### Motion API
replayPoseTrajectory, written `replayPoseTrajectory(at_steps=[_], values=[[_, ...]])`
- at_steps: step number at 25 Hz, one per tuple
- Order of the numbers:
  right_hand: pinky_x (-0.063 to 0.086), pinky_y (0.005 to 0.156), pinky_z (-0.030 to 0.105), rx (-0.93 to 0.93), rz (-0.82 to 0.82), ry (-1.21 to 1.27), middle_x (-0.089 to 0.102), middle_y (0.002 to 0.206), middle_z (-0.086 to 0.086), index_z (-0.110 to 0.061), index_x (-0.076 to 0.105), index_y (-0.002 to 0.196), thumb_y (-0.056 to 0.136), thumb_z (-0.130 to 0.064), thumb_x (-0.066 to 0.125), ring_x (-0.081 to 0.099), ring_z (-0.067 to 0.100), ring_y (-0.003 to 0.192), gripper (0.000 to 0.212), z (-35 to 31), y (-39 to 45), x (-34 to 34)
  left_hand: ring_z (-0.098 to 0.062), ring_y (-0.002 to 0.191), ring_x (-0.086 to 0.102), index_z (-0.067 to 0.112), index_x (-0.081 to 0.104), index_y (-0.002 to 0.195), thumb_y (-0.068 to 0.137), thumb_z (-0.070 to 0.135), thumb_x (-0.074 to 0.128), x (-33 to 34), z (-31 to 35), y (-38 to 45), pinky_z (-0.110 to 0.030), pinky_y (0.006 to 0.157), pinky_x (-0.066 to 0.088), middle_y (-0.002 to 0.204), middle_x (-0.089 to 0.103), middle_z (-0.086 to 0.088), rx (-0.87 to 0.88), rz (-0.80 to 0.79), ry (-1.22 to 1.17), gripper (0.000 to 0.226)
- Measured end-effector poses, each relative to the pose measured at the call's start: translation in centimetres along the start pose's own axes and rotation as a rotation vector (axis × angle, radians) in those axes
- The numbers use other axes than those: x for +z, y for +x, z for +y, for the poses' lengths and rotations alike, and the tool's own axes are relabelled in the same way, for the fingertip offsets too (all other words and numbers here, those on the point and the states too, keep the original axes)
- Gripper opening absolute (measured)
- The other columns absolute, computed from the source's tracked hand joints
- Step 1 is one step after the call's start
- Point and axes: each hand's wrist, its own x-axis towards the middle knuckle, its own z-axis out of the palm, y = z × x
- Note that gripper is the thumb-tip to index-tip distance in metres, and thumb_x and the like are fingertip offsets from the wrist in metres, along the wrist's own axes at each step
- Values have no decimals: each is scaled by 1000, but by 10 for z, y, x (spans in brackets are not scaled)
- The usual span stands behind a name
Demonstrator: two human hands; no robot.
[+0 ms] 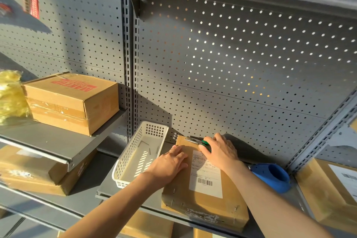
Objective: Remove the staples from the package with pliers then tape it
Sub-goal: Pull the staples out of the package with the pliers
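The package (pixel 204 197) lies on the shelf (pixel 108 193), white barcode label (pixel 205 176) up, text too small to read. The left hand (pixel 170 164) presses flat on it; the right hand (pixel 220 150) grips green-handled pliers (pixel 195 141) at its 12 o'clock edge. A white basket (pixel 123 166) sits at 9 o'clock, a blue tape dispenser (pixel 274 177) at 3 o'clock, and a box (pixel 71 102) printed "MAKEUP" at 10 o'clock.

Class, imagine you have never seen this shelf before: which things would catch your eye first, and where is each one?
First, the two hands on the brown package at the shelf's front: the left hand lies flat on its top, while the right hand grips green-handled pliers at its far edge. Next, the white basket just left of the package, with a few loose staples inside, and the blue tape dispenser to its right.
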Motion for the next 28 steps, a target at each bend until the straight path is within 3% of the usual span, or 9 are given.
replayPoseTrajectory(at_steps=[3,8,13,22,28], values=[[55,91,43,-3,16,-22,46,124,-1,-42,44,134,93,-78,24,51,24,117,58,1,1,3,-30,144,36,26,41,144,105,44,36,0,-1,1,-41,114,35,165,16,-1,-5,-9,2,43],[52,93,36,-64,52,-55,52,129,2,-35,51,135,102,-67,34,52,22,119,48,-3,-5,-3,-24,152,17,24,41,145,106,42,36,-1,2,-3,-37,118,26,166,15,-2,4,6,-6,44],[51,90,32,-113,47,-58,53,130,2,-30,49,140,106,-60,37,54,18,120,48,-6,-8,-10,-24,153,14,25,40,145,106,43,35,-6,6,-5,-39,118,26,167,12,-1,-22,-16,-17,43],[52,97,36,-126,85,-31,59,129,-5,-27,53,134,105,-60,39,59,17,122,46,-8,-11,-10,-19,154,5,26,36,149,106,43,34,-12,9,-7,-37,120,20,167,7,0,-38,-58,-9,46],[54,87,30,-145,130,-31,62,120,-7,-28,56,124,104,-61,40,63,14,111,42,-6,-12,-8,-19,154,5,26,35,151,106,43,34,-15,12,-8,-36,121,17,168,5,-1,-55,-75,3,47]])
